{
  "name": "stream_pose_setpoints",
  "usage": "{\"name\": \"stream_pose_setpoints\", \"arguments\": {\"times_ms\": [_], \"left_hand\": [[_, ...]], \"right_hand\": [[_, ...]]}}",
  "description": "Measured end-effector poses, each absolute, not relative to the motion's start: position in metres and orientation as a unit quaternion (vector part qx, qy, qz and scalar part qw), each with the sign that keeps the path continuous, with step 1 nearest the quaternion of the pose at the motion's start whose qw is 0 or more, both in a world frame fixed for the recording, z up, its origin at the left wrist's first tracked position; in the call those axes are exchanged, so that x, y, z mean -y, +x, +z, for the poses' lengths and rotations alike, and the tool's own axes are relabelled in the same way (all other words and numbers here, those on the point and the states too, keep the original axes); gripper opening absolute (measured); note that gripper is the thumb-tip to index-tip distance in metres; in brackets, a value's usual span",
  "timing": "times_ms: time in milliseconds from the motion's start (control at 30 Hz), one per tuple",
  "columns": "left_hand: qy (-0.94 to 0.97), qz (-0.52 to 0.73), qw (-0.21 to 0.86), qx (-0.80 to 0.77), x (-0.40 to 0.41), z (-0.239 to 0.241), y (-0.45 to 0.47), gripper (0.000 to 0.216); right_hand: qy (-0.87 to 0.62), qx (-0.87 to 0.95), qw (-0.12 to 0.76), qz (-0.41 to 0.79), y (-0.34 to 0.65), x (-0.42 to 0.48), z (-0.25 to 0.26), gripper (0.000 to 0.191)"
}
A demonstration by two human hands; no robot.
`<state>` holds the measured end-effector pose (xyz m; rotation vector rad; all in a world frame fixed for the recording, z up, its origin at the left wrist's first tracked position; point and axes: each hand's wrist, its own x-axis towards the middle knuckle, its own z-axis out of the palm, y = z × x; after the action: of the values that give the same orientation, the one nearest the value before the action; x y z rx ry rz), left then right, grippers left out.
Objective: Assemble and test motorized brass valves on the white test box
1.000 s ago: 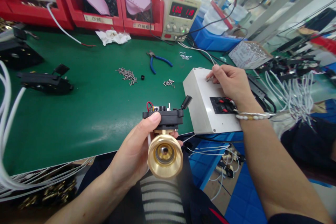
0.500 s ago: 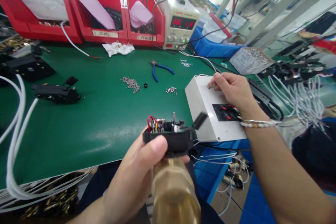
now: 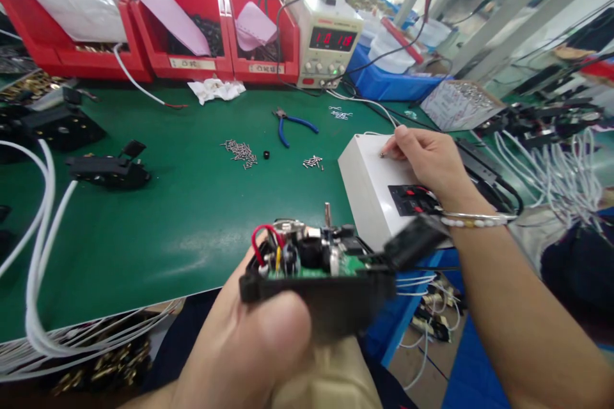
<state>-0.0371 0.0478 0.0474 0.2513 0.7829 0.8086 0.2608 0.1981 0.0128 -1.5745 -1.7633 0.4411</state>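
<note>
My left hand (image 3: 240, 345) is wrapped round an open black device housing (image 3: 330, 300), raised close to the camera. Inside it a green circuit board, red and yellow wires and an upright metal pin show; a black flap juts out at its right end. Below the housing hangs a blurred tan, bottle-like part (image 3: 330, 377). My right hand (image 3: 426, 156) rests on a white box (image 3: 364, 185), thumb and forefinger closed on a small metal toggle switch (image 3: 382, 154). Beside that hand, a black terminal block (image 3: 405, 200) with red tabs is set in the box's top.
On the green bench (image 3: 192, 223) lie blue-handled cutters (image 3: 300, 123), screw piles (image 3: 240, 153) and a similar black device (image 3: 110, 169). A power supply (image 3: 330, 38) with lit digits and red bins (image 3: 192, 67) stand behind. White cables (image 3: 36, 294) hang at left.
My left hand has lifted the device housing nearer the camera, and it looks larger. The power supply's left reading has risen to about 1.0. My right hand stays at the switch.
</note>
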Motion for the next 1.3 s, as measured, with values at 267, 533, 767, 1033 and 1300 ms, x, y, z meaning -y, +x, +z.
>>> {"name": "stream_pose_setpoints", "arguments": {"times_ms": [267,533,767,1033,1300], "left_hand": [[0.018,0.358,0.829,-0.429,-0.057,0.032,-0.021,0.034],[0.038,0.374,0.819,-0.433,-0.056,0.025,-0.017,0.026],[0.070,0.356,0.819,-0.445,-0.056,0.024,-0.017,0.031],[0.109,0.366,0.818,-0.430,-0.055,0.023,-0.019,0.034],[0.114,0.380,0.801,-0.448,-0.054,0.024,-0.019,0.037]], "right_hand": [[-0.620,0.685,0.339,0.175,0.258,-0.196,0.015,0.032],[-0.625,0.689,0.328,0.164,0.258,-0.196,0.015,0.024],[-0.635,0.678,0.323,0.183,0.256,-0.195,0.017,0.015],[-0.632,0.676,0.325,0.193,0.256,-0.195,0.016,0.013],[-0.638,0.668,0.331,0.194,0.251,-0.194,0.018,0.009]]}}
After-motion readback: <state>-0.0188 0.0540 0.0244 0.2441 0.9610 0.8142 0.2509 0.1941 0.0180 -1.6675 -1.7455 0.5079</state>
